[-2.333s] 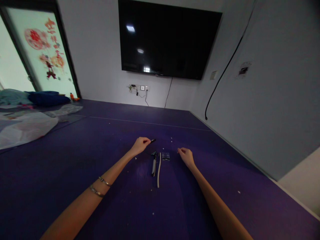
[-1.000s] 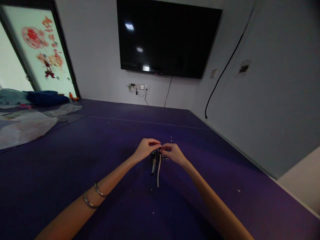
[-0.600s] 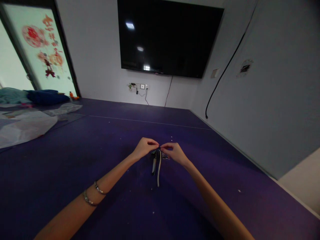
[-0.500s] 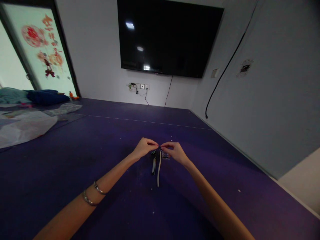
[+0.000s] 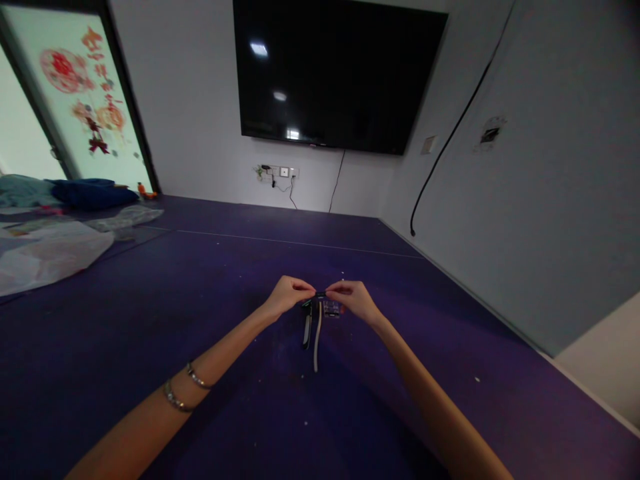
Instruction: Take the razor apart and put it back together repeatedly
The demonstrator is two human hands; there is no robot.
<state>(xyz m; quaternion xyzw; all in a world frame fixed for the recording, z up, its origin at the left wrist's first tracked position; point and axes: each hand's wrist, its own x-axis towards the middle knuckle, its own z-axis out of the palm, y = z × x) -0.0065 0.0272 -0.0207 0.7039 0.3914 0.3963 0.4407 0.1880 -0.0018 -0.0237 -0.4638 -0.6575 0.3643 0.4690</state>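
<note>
My left hand and my right hand pinch the two ends of a small dark strip-like piece, too small to name surely. It is held level between the fingertips, just above the floor. Below it a pale, thin strip lies lengthwise on the purple floor. Left of that strip rests a black-and-grey slim tool, its upper end partly behind my left fingers. Close under my right fingers sits a small clear case with compartments; its contents cannot be made out.
Purple flooring carries scattered white specks. Clear plastic sheeting and dark blue cloth lie at the far left. A black cable hangs along the right wall. A television is mounted ahead, above wall sockets.
My right hand has shifted slightly right, away from my left. More of the dark piece shows between the fingertips, and more of the clear case is uncovered.
</note>
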